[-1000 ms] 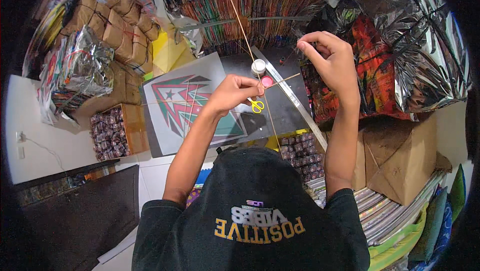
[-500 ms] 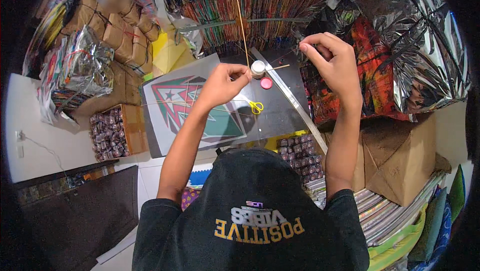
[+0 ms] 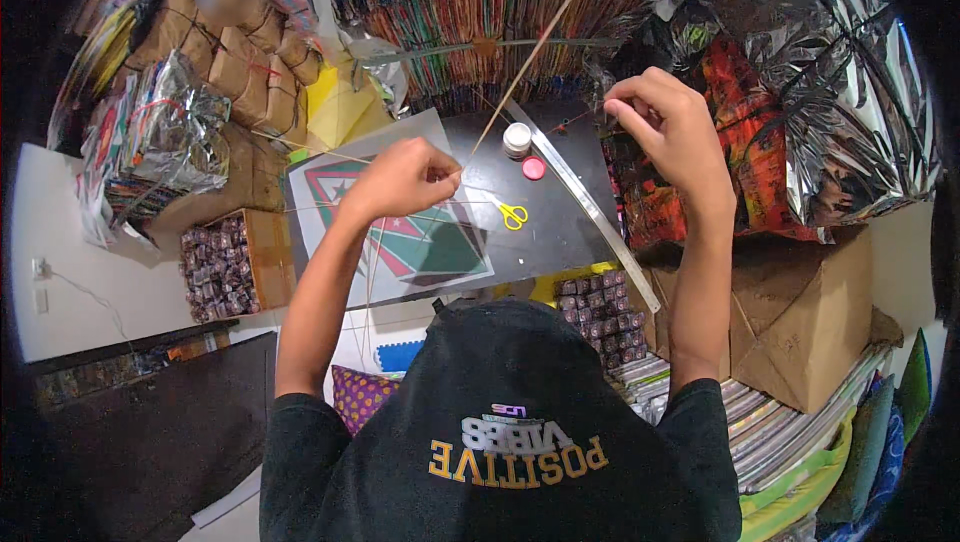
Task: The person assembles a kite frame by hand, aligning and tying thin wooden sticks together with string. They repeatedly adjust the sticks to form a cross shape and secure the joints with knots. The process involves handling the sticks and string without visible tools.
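My left hand point(image 3: 405, 180) is closed in a pinch on a light frame of thin sticks. One long stick point(image 3: 520, 77) slants up and right from its fingertips; other thin strips reach left and down past the wrist. My right hand point(image 3: 668, 132) is raised on the right, thumb and fingers pinched on a fine reddish thread point(image 3: 580, 120) that runs leftward. Below the hands, on the dark table point(image 3: 545, 237), lie a sheet with a red, green and black design point(image 3: 430, 252), yellow-handled scissors point(image 3: 513, 216), a small white jar point(image 3: 517, 140) and a pink-red lid point(image 3: 533, 168).
A long metal ruler point(image 3: 590, 207) lies across the table's right side. Packed stacks of colourful sheets point(image 3: 450, 17) stand behind it. Shiny foil-wrapped bundles point(image 3: 830, 92) and a brown carton point(image 3: 800, 317) are at the right. A box of small packets point(image 3: 218, 267) sits at the left.
My left hand has moved left and down with the stick frame, and the long stick now tilts to the right. The right hand has shifted slightly right and down.
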Available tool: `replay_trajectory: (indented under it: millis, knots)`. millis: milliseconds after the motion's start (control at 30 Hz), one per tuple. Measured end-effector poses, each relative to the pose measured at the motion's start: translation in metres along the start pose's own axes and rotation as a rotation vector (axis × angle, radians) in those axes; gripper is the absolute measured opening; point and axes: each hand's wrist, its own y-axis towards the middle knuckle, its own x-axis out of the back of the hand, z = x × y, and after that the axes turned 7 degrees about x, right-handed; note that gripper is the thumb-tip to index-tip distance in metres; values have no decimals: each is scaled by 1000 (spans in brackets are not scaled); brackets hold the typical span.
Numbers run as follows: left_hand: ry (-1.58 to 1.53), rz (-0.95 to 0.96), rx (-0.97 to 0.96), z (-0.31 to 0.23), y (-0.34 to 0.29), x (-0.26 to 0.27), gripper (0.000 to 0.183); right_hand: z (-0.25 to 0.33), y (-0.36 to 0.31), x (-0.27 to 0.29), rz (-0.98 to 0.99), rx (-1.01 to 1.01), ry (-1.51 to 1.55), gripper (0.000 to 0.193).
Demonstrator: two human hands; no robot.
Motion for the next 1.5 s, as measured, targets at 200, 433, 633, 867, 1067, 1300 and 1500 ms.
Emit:
replay_trajectory:
  millis: [200, 433, 633, 867, 1067, 1300, 1500]
  knots:
    - [141, 60, -79, -7, -19, -22, 20, -4, 6, 4, -99, 34, -22, 11]
    - [144, 95, 4, -14, -31, -34, 19, -10, 6, 5, -161, 62, -35, 10]
    - [116, 79, -8, -16, -33, -35, 19, -8, 5, 8, -145, 20, -36, 10]
    - [124, 82, -9, -14, -34, -37, 20, -7, 1, 12, -131, 55, -93, 13]
    - [136, 94, -3, -19, -35, -35, 19, -3, -1, 11, -122, 5, -52, 12]
    - [104, 87, -30, -9, -30, -33, 21, -3, -3, 10, -177, -9, -41, 13]
    - [-133, -117, 14, 8, -25, -15, 19, -1, -16, 10, -277, -53, 37, 12]
